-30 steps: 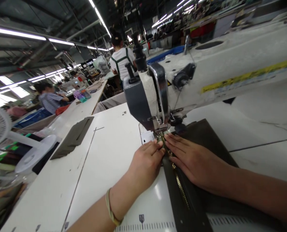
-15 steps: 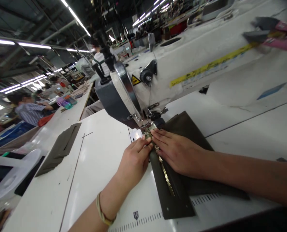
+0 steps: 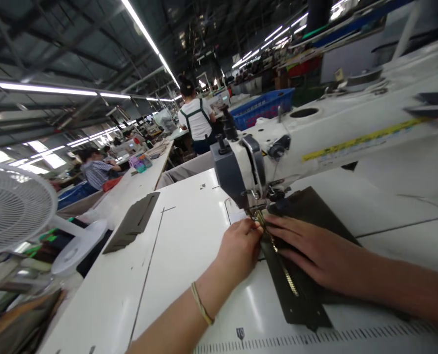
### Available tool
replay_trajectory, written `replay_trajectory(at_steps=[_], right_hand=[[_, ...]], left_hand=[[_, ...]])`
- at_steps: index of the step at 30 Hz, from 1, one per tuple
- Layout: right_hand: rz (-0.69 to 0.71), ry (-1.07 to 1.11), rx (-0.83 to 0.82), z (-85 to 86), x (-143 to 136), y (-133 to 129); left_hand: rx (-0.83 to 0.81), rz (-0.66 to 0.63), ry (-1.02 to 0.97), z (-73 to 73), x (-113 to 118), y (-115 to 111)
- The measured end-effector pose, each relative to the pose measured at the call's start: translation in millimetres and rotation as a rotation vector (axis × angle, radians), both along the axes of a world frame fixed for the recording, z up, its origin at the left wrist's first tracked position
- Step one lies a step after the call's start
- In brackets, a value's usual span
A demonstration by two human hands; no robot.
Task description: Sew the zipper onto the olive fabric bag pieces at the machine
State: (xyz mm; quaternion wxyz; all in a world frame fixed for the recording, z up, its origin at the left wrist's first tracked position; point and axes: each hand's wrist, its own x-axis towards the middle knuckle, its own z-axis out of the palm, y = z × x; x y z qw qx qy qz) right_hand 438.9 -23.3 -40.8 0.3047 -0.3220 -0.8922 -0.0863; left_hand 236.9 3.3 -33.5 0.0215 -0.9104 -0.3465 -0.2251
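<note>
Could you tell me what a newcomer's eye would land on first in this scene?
Most striking is the big white sewing machine at centre right, its head over a dark fabric piece with a brass zipper. The left hand and right hand press flat on either side of the zipper, just before the needle. At far left stands a white fan, and a stack of dark cut pieces lies on the table.

Both forearms are bare, with no sleeves showing. The left hand [image 3: 239, 248] has a thin, pale yellowish cord bracelet [image 3: 201, 305] around its wrist; the right hand [image 3: 315, 250] wears nothing.
</note>
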Motion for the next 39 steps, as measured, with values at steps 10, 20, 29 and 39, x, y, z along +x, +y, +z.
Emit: replay_trajectory(at_steps=[10,20,29,39], right_hand=[[-0.074,0.028,0.328,-10.7,-27.4,-66.3],[-0.003,0.215,0.269,-10.5,-22.7,-59.8],[-0.012,0.187,0.276,-7.0,-21.6,-51.9],[-0.014,0.111,0.272,-10.6,-21.6,-28.7]], left_hand=[[0.021,0.014,0.011,-0.4,-1.2,-9.7],[0.106,-0.018,0.039,-6.9,-2.1,-34.5],[0.093,-0.029,0.084,-2.3,-2.4,-27.3],[0.055,-0.024,0.099,3.6,0.5,-2.6]])
